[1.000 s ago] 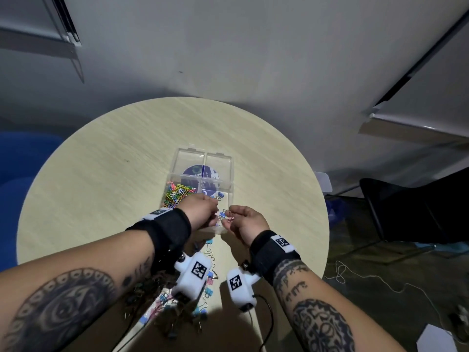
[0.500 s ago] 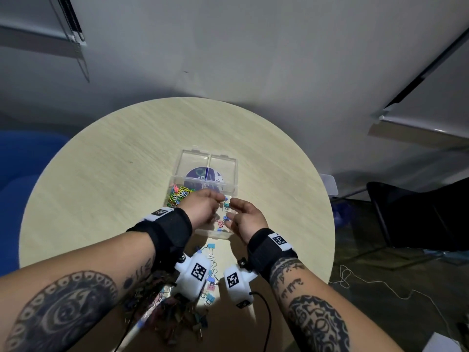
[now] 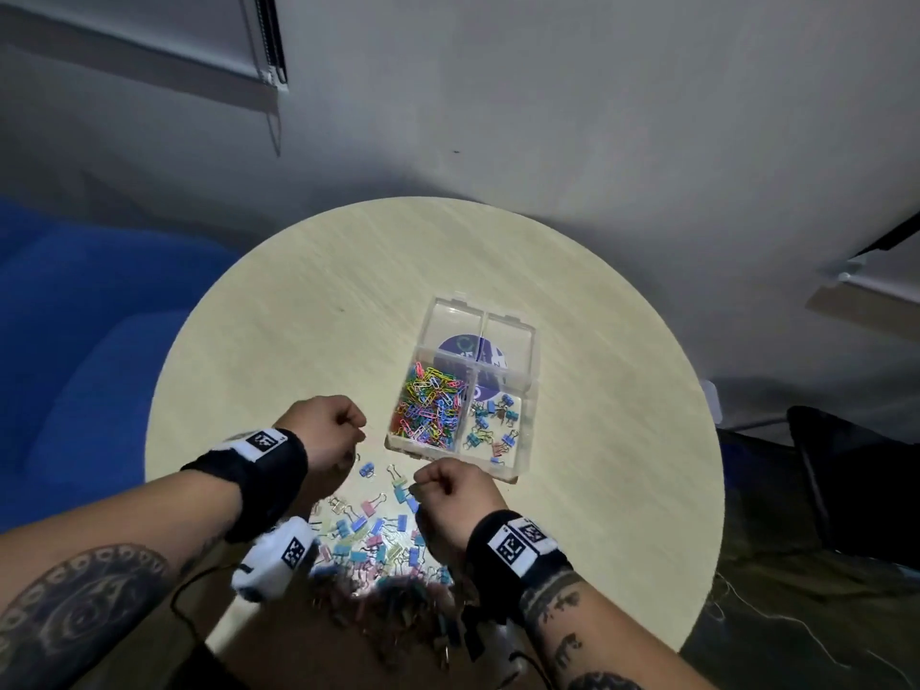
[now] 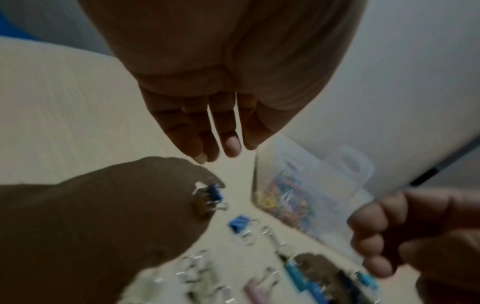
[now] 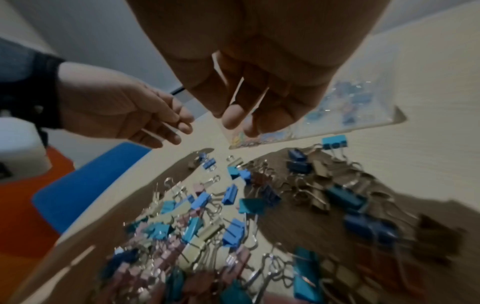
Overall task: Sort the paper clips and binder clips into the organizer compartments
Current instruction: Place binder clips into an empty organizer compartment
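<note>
A clear four-part organizer (image 3: 528, 341) sits on the round table. Its near left part holds colourful paper clips (image 3: 429, 410); its near right part holds several small binder clips (image 3: 493, 433). A loose pile of binder clips (image 3: 371, 532) lies on the table in front of it. My left hand (image 3: 348, 440) hovers left of the organizer's near corner, fingers hanging fairly straight (image 4: 231, 144) and empty. My right hand (image 3: 423, 490) hangs over the pile's far edge, fingers loosely curled (image 5: 233, 117), with nothing seen in them.
The two far organizer parts show only a purple sticker (image 3: 463, 348). The pale wooden table (image 3: 298, 316) is bare to the left and behind. Blue seating (image 3: 74, 341) lies beyond its left edge, and a dark chair (image 3: 856, 470) stands at the right.
Both hands have drawn back from over the organizer's near right part to the loose pile. The small clips they held earlier are gone from their fingers.
</note>
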